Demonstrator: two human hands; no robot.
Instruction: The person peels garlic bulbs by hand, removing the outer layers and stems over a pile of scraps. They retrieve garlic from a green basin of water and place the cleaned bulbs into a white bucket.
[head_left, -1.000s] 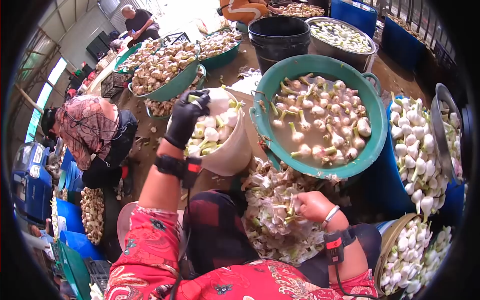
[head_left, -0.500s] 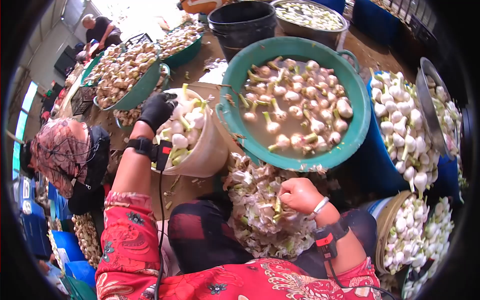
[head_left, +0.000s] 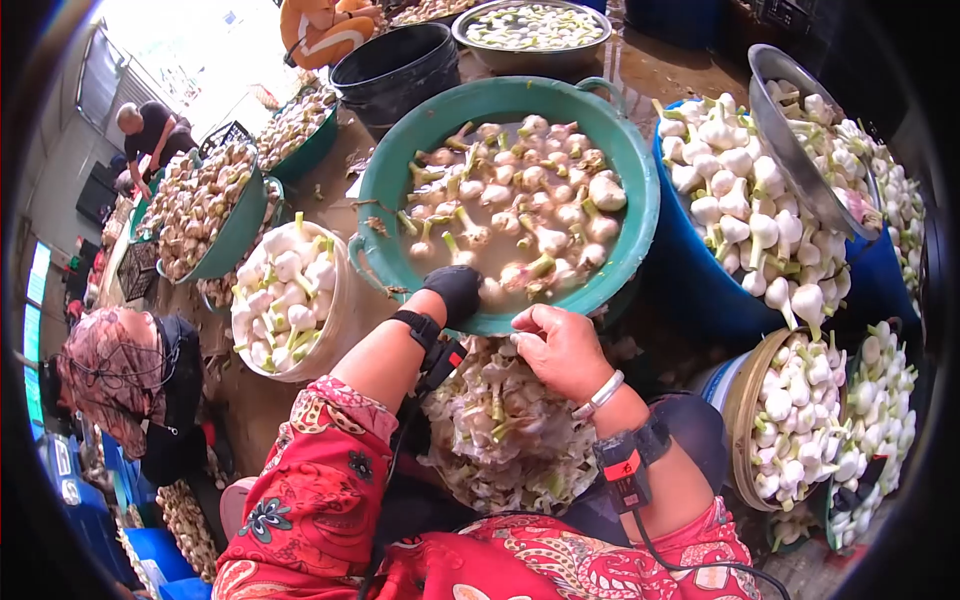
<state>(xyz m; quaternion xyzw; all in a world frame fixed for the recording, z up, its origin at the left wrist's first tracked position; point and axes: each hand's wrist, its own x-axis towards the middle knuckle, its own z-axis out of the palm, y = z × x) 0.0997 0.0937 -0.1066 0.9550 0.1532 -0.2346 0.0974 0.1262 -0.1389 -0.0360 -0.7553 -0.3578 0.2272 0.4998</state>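
My left hand, in a black glove, is over the near left rim of a green tub. Its fingers are mostly hidden beside a garlic bulb. More garlic bulbs with cut stems lie in the tub's murky water. My bare right hand is closed at the tub's front rim, fingers curled and thumb against them; I cannot tell what is in them. Below it is a heap of garlic skins and trimmings. A white bucket of peeled garlic stands left of the tub.
Blue barrels heaped with white garlic stand at right, a metal basin among them. A black bucket is behind the tub. Green baskets of unpeeled garlic are at left. A person in a patterned head covering is close on the left.
My left hand has moved right from the white bucket to the green tub's near rim. My right hand has risen toward that rim, and the view has shifted right.
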